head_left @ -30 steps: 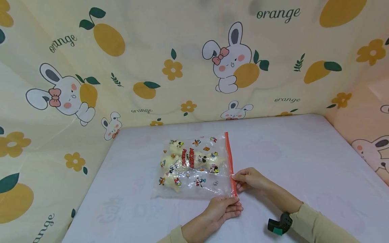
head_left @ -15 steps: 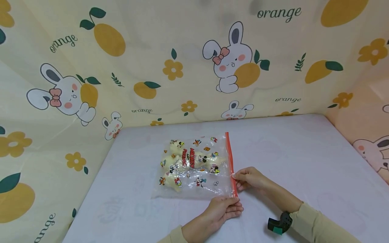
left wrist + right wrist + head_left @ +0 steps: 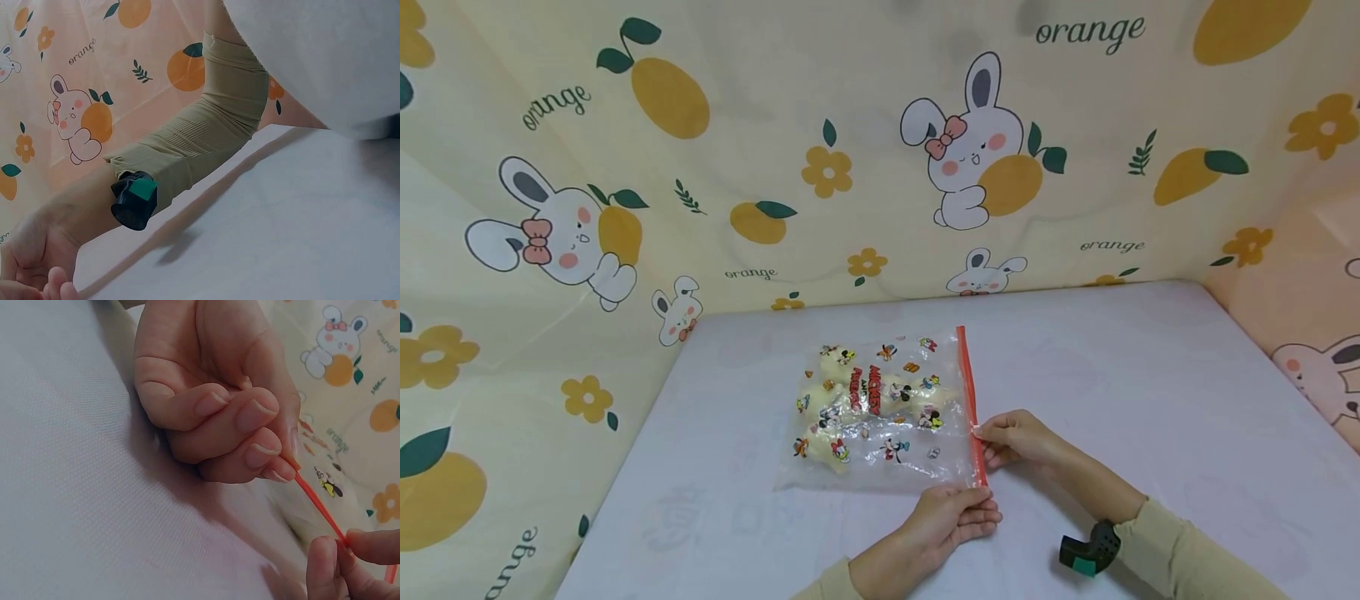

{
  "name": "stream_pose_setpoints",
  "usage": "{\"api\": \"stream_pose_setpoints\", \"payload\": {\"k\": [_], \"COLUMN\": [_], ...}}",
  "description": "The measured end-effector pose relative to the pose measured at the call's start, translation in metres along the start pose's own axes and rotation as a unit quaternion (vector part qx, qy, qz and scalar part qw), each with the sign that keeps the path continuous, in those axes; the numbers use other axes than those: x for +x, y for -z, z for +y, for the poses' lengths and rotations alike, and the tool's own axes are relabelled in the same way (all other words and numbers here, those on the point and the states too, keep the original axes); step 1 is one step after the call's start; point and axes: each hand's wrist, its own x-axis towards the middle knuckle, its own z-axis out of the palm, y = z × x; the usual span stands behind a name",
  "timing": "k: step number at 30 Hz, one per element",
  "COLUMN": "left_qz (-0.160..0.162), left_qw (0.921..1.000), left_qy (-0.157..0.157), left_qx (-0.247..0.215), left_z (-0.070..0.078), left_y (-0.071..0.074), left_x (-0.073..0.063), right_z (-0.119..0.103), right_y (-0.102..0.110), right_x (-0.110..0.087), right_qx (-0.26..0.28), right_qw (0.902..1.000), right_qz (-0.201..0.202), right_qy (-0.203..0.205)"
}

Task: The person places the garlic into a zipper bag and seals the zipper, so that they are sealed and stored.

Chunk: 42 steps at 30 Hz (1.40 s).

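Observation:
A clear zip bag [image 3: 880,467] printed with cartoon characters and "Mickey and Friends" lies flat on the table. Its red zip strip [image 3: 967,379] runs along the right side. Several pale yellow lumps [image 3: 820,404] show inside, partly covered by the print. My left hand [image 3: 943,521] pinches the bag's near right corner, at the end of the strip. A little farther up the strip, my right hand [image 3: 1022,442] pinches the red edge between thumb and fingers. In the right wrist view, the left hand [image 3: 212,406] has curled fingers at the strip's end, with the right hand [image 3: 359,569] lower right.
The table [image 3: 1112,367] has a white cover. A cloth backdrop [image 3: 850,125] with rabbits and oranges stands behind it and at both sides. A black wrist camera [image 3: 1090,550] with a green patch hangs at the right sleeve [image 3: 1180,542].

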Motion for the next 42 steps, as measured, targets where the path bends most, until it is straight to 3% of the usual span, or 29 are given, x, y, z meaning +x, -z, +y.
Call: {"api": "stream_pose_setpoints", "payload": {"k": [42], "left_qz": [0.001], "left_qw": [1.0], "left_qy": [-0.009], "left_qx": [-0.003], "left_z": [-0.001], "left_y": [-0.0011], "left_x": [-0.0011], "right_z": [-0.0034], "right_y": [0.0025], "right_x": [0.0063], "right_qx": [-0.013], "right_qw": [0.9997], "right_qz": [0.021], "right_qy": [0.002]}}
